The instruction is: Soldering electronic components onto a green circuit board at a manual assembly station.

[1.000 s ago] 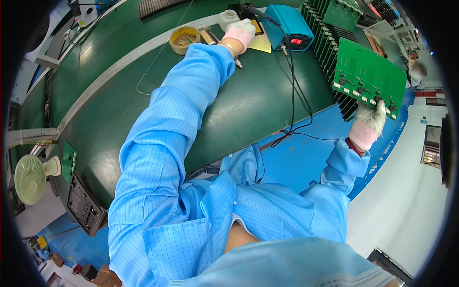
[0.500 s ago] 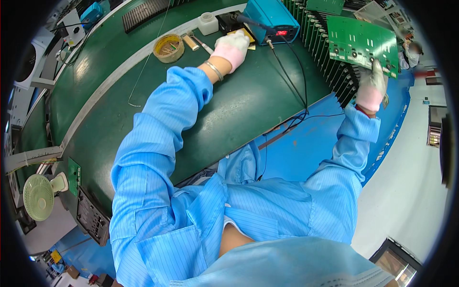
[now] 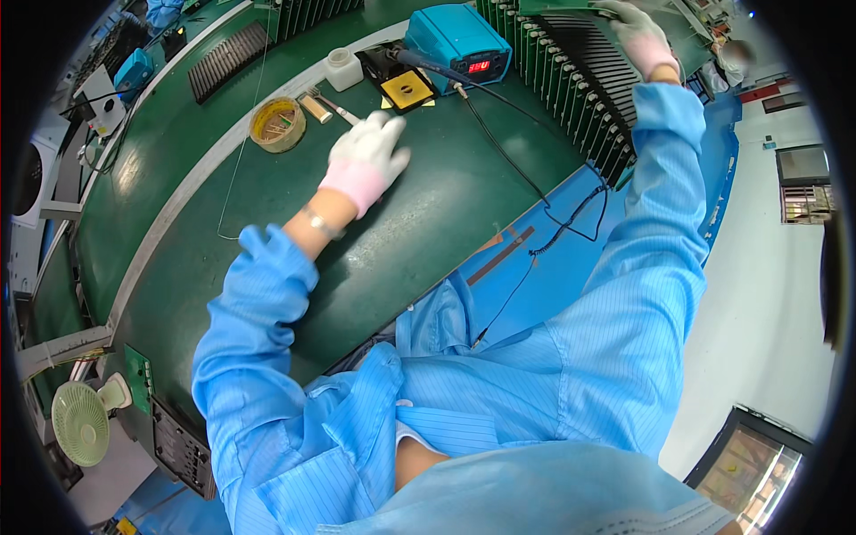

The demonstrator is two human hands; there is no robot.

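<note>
Left hand [image 3: 367,159] rests flat, fingers released, on the green bench [image 3: 267,214] beside the blue soldering station [image 3: 457,46]; right hand [image 3: 644,40] reaches beyond the black slotted rack [image 3: 580,80], its grip unclear.

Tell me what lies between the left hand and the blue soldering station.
In the head view, between the left hand and the blue soldering station sits a black iron stand with a yellow sponge; a small metal tool lies beside the fingertips.

A worker in blue sleeves stretches both arms forward: the gloved left hand [image 3: 364,160] lies palm-down with fingers spread, while the gloved right hand [image 3: 640,37] reaches far ahead, arm nearly straight, fingers curled.
</note>
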